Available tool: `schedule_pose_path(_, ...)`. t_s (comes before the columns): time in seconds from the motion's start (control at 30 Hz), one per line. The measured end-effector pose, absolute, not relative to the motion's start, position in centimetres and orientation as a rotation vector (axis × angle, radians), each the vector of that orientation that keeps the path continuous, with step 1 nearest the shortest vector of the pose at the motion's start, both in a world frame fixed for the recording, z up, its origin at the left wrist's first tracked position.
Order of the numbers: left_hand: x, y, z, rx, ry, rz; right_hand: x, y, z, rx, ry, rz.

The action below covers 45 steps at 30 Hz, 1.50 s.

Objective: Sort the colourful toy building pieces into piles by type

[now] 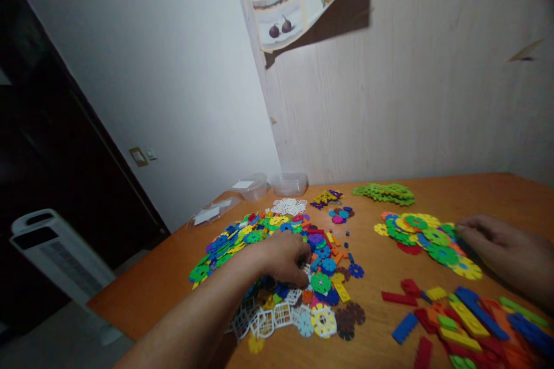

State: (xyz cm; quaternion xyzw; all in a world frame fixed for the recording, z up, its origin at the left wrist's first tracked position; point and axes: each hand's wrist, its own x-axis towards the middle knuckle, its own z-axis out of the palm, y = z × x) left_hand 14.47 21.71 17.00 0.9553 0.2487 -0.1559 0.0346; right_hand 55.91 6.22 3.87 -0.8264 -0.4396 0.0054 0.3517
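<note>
My left hand (288, 256) reaches into a big mixed heap of colourful plastic pieces (229, 248); its fingers curl down among them, and what they pinch, if anything, is hidden. At the right, my right hand (493, 242) has its fingers bent together at the edge of a pile of large notched discs (428, 236) in yellow, green and blue. Whether a disc is in its grip is hard to make out. White window-like frames (277, 317) and brown discs (346, 320) lie at the heap's near side.
Long bricks (467, 317) lie in a pile at the front right. Green pieces (385, 192), yellow and purple pieces (326, 198), white pieces (289, 206) and clear containers (289, 184) stand farther back on the wooden table (151, 288). A white appliance (64, 259) is at left.
</note>
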Motion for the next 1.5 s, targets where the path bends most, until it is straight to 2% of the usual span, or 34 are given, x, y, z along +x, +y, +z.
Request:
schedule_pose_path(0.3, 14.2, 22.9, 16.2, 2.722, 0.729, -0.418, 55.9, 6.4, 3.9, -2.119, -1.162, -0.013)
schedule_pose_path(0.73, 14.6, 22.7, 16.8, 2.862, 0.713, -0.514, 55.6, 6.3, 4.3, -2.137, -1.161, 0.011)
schedule_pose_path(1.17, 13.2, 25.1, 15.3, 2.188, 0.849, -0.338, 55.8, 6.3, 4.1, -2.117, -1.147, -0.015)
schedule_pose_path(1.37, 12.6, 27.0, 15.1, 2.156, 0.797, -0.037, 55.8, 6.3, 3.9, -2.133, -1.144, 0.038)
schedule_pose_path(1.5, 13.3, 29.1, 15.1, 1.999, 0.998, 0.283, 55.7, 6.3, 4.0, -2.118, -1.14, 0.048)
